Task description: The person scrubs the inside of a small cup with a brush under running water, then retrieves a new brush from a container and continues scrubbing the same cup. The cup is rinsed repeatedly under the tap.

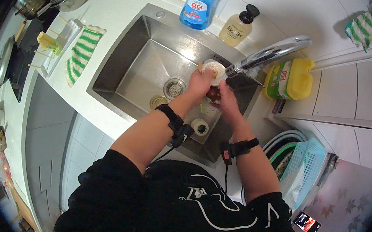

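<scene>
Under the chrome faucet [271, 54], both my hands work low over the steel sink [129, 66]. My left hand [200, 86] is closed at a small white bowl [215, 67], its fingers along the near left side. My right hand [225, 101] curls round a dark reddish-brown, rounded thing [214, 93] just below the bowl; its exact kind is unclear. Water appears to fall from the spout between the hands. On the sink floor are the drain [174, 88], a clear round lid-like piece [158, 101] and a small white jar [200, 127].
Behind the sink stand a blue soap bottle [197, 7] and a pump bottle [236, 27]. A yellow jug [290, 79] is right of the faucet. A striped cloth [84, 52] lies on the left counter. Stacked basins and a light-blue basket [306, 164] sit at the right.
</scene>
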{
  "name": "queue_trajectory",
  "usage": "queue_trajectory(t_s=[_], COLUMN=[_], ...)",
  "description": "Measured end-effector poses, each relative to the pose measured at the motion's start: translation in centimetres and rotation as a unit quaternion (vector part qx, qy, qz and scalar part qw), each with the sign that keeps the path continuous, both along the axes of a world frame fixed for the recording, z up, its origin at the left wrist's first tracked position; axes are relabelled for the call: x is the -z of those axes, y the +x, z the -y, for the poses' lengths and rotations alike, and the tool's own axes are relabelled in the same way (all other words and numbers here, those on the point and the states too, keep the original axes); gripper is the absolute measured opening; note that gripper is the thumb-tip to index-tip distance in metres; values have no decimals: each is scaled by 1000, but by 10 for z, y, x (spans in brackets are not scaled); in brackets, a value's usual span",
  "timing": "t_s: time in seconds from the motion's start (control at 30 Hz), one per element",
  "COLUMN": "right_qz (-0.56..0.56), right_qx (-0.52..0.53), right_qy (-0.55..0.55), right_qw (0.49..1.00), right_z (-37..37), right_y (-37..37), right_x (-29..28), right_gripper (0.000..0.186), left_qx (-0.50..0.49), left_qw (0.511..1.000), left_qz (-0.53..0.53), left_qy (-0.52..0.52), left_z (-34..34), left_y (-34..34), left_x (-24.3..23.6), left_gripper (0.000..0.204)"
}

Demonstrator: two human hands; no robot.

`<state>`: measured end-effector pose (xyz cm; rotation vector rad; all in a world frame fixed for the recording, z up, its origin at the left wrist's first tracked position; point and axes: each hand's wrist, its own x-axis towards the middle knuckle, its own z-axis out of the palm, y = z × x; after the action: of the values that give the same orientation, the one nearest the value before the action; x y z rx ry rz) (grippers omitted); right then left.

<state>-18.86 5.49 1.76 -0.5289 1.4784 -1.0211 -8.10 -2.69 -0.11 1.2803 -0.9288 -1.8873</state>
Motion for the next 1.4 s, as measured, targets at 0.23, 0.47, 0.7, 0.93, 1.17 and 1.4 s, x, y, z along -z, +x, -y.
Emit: queue_trajectory(t_s=[0.23,0.47,0.7,0.93,1.17,1.4], right_qz=[37,-7,111,5,-129,-239], right_qx=[-58,-164,-18,-132,-195,-50], right_qy=[35,75,34,68,205,132], right_qw=[997,984,993,989,950,961], right_z=[-33,-55,-41,-49,-71,-71], right_y=[15,6,34,12,-17,-26], right_x=[-2,-8,-21,-14,-27,-38], right_gripper=[43,25,29,25,22,19], left_qx=[-45,-132,-93,-61,-75,121], left_qw=[986,983,990,996,977,858], left_qz=[151,-123,-88,-67,93,318], left_qy=[-50,38,55,15,-178,-384], left_z=[9,20,3,-8,-3,3], left_y=[-5,27,23,16,10,48], left_x=[28,25,-14,-25,8,1], left_gripper=[40,21,21,26,22,24])
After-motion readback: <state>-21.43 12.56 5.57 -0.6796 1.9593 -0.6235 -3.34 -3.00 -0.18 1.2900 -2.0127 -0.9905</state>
